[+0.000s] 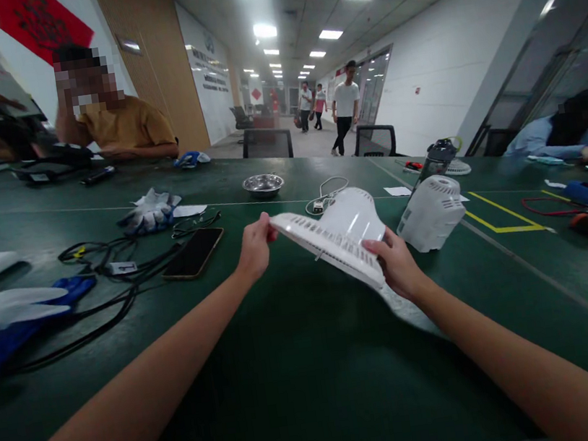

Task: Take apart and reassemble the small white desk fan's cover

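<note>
Grip: left hand (256, 249), right hand (399, 262) closed on edges | glossy white slotted housing (344, 234), domed, tilted | above green tabletop (307, 394)

Two bare forearms reach forward from the lower corners of the view and slant inward, with no sleeve showing on either. The left hand (255, 246) is raised in a pinch, its thumb and curled index finger closed near each other and its other fingers folded in, partly hidden. The left wrist (244, 275) looks nearly straight. The right hand (399, 260) sits slightly lower in the view, clasping with its thumb pointing inward toward the left hand; its remaining fingers are mostly out of sight. The two hands are apart.
</note>
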`<state>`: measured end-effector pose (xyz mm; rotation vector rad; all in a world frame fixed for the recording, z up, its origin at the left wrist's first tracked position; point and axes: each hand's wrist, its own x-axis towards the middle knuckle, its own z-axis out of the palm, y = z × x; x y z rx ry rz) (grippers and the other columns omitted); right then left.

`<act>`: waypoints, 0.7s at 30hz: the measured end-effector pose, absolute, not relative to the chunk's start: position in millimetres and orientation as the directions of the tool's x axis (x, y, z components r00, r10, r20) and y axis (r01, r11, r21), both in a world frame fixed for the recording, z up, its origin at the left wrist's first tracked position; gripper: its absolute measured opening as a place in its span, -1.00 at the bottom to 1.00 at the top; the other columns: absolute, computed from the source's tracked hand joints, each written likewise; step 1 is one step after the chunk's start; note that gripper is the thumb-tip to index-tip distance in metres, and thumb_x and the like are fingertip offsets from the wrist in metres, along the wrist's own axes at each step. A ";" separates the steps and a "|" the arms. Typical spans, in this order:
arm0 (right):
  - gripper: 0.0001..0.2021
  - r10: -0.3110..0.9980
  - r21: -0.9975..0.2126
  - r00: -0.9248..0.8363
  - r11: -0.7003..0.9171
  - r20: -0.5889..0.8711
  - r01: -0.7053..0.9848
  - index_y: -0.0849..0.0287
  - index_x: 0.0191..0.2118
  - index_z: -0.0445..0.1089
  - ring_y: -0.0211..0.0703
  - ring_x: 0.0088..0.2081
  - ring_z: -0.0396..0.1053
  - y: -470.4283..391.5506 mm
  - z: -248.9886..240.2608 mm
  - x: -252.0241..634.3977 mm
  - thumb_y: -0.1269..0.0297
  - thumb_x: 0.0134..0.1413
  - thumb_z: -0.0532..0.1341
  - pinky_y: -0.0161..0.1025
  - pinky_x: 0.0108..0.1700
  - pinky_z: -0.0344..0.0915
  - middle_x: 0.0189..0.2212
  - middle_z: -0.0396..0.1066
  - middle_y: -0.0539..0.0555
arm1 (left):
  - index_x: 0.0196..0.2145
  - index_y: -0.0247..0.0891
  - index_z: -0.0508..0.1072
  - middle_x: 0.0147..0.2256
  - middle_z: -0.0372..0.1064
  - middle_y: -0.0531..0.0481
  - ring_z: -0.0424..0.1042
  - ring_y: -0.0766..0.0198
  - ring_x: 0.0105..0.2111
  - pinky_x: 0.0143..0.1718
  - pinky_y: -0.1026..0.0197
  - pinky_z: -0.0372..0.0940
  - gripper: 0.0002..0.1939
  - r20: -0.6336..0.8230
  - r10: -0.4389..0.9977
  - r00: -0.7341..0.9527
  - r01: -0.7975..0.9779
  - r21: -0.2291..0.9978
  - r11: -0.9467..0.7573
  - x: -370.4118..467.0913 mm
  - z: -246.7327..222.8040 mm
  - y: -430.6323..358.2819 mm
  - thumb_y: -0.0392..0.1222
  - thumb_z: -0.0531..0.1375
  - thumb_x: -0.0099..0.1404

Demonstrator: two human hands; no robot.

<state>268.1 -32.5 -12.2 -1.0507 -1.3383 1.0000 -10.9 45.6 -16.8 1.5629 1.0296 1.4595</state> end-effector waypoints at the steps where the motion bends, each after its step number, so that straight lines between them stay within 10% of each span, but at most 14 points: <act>1: -0.51 0.978 -0.978 -0.017 0.209 0.210 -0.022 0.06 0.11 0.32 0.08 -0.15 0.54 -32.9 -13.1 266.3 -0.04 0.12 0.24 0.07 -0.12 0.50 -0.14 0.56 0.11 | -0.42 -0.24 0.47 -0.38 0.49 -0.10 0.46 0.14 -0.31 -0.27 0.12 0.33 -0.34 0.462 0.887 0.008 0.109 0.881 -0.460 -10.1 -15.4 44.1 0.39 -0.07 0.37; 11: -0.47 0.931 -0.985 -0.361 -0.112 -0.057 -0.133 0.05 -0.04 0.40 0.10 -0.12 0.55 -28.5 -27.1 267.5 -0.23 0.22 -0.06 0.14 -0.15 0.51 -0.22 0.58 0.13 | -0.27 -0.33 0.55 -0.28 0.58 -0.15 0.57 0.11 -0.32 -0.22 -0.01 0.49 -0.67 0.151 0.978 0.143 -0.193 0.974 -0.123 8.0 -38.8 38.0 0.03 0.36 0.21; 21: -0.49 0.976 -0.980 -0.089 0.200 0.198 0.014 -0.02 0.11 0.30 0.00 -0.30 0.52 -9.9 -32.7 288.0 -0.12 0.10 0.19 0.08 -0.18 0.50 -0.24 0.54 0.05 | -0.31 -0.31 0.59 -0.38 0.59 -0.10 0.57 0.12 -0.40 -0.34 0.04 0.51 -0.76 0.284 0.948 0.144 0.005 0.958 -0.288 10.8 -29.5 27.5 -0.06 0.39 0.18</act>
